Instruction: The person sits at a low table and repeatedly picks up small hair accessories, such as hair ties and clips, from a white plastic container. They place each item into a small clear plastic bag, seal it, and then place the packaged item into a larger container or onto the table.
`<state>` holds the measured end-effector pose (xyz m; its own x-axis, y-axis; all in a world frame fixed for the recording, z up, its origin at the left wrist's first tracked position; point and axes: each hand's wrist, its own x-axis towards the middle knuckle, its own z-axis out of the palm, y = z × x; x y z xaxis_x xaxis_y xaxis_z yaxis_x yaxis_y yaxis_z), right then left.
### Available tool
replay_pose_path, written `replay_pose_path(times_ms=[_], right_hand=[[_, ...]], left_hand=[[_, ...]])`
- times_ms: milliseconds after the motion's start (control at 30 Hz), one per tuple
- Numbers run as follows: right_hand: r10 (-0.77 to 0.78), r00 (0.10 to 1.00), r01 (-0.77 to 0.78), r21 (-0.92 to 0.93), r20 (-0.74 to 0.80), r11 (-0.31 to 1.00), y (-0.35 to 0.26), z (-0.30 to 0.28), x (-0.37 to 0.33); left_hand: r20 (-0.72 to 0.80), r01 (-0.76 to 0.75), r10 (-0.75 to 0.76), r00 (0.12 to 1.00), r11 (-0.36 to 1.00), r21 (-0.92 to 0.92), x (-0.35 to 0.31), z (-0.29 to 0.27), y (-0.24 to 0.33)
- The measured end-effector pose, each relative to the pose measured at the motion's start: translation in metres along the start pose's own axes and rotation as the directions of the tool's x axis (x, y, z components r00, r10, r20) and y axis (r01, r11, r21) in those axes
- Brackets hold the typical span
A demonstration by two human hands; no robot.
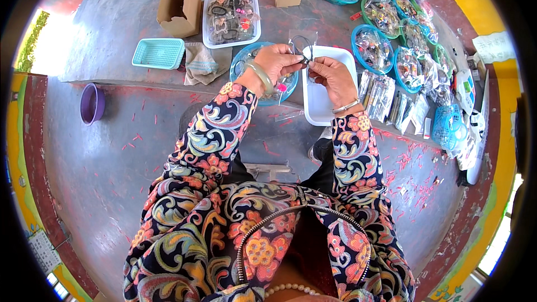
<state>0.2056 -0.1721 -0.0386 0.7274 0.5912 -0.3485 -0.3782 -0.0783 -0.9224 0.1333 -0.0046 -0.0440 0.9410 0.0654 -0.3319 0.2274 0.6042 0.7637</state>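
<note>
My left hand (273, 62) and my right hand (334, 79) meet in the middle, fingertips pinched together. Between them is a thin black hair tie (302, 39), its loop standing up beyond my fingers. A small dark part of it at the fingertips is too small to make out. Below my right hand lies a white rectangular basin (320, 113). Under my left hand and wrist sits a round blue basket (237, 62) with small packed items, partly hidden by my arm. A clear plastic bag (311, 36) lies just past the loop.
A white tray (257, 27) of hair ties and an open cardboard box (180, 8) stand beyond. Left are a mint basket (158, 53), grey cloth (199, 66) and purple tub (93, 104). Several filled baskets (372, 49) and plastic packets (380, 96) crowd the right.
</note>
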Motion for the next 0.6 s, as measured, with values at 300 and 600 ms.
replay_pose_path(times_ms=[300,600], right_hand=[[-0.048,0.999,0.047,0.066,0.013,0.997,0.0051,-0.0038,0.0036],[-0.021,1.000,0.019,0.088,0.023,0.996,0.0044,0.0000,0.0037]], left_hand=[[0.025,-0.013,0.013,1.000,1.000,0.028,0.0002,0.0004,-0.0020],[-0.058,0.023,-0.022,0.998,1.000,0.014,-0.0025,0.0007,-0.0010]])
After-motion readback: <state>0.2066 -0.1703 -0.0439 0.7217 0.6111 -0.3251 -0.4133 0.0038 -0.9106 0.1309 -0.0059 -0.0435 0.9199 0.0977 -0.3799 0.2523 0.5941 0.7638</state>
